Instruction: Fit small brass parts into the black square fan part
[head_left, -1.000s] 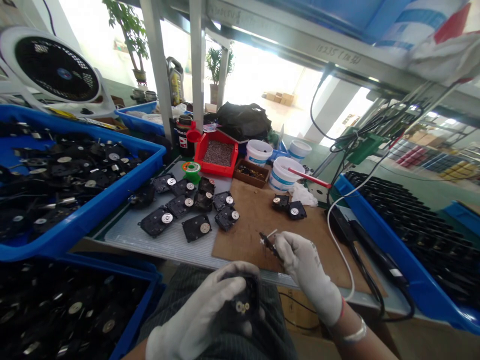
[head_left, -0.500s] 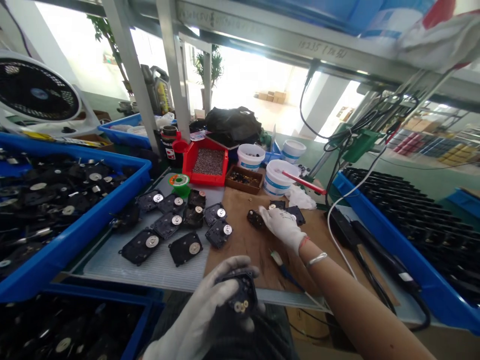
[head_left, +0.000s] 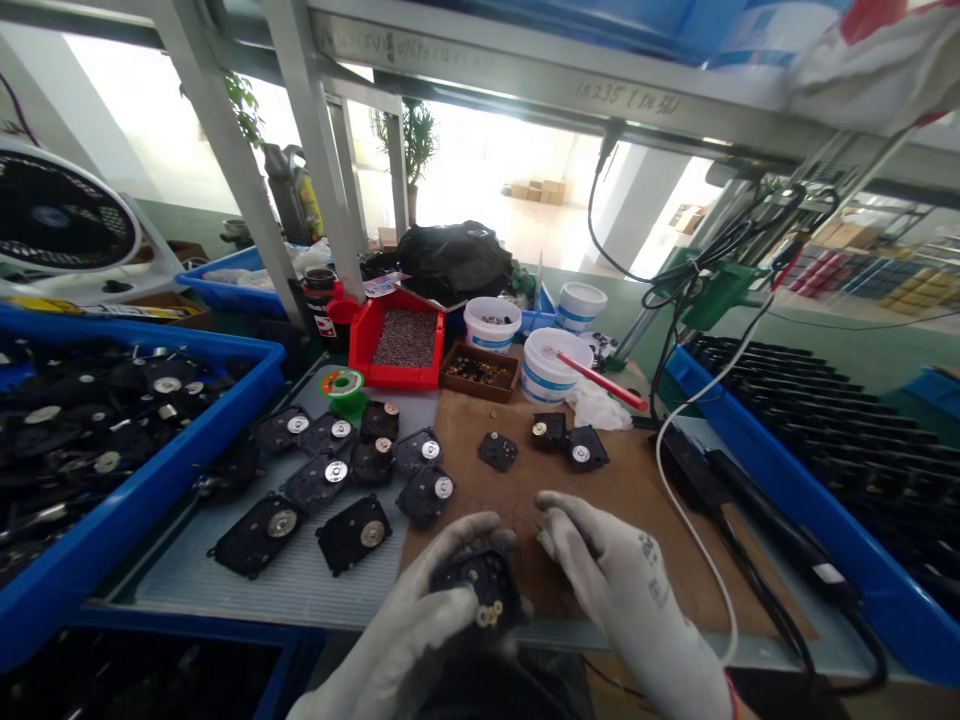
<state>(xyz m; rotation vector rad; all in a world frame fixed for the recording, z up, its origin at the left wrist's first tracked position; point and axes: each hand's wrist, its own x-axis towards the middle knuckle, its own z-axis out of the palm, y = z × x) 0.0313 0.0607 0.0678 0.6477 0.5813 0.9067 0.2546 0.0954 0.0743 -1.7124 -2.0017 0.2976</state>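
Note:
My left hand [head_left: 409,630] grips a round black housing [head_left: 480,593] with small brass pins on its face, held at the table's front edge. My right hand [head_left: 622,590] lies beside it on the brown mat [head_left: 645,495], fingers curled over a small hand tool whose pale green tip [head_left: 542,541] peeks out by the thumb. Farther back on the mat lie three small black parts: one [head_left: 498,450] alone, and a touching pair [head_left: 568,438] to its right.
Several black plates with metal discs [head_left: 337,470] lie on the grey mat at left. Blue bins of black parts stand left [head_left: 172,450] and right [head_left: 862,590]. A red tray [head_left: 360,345], white tubs [head_left: 551,362] and a brown box [head_left: 478,370] line the back. A black soldering iron [head_left: 757,520] lies at right.
My right hand set the tool down, left a black part far out on the mat, then drew back onto the tool beside my left hand. The view tilted upward.

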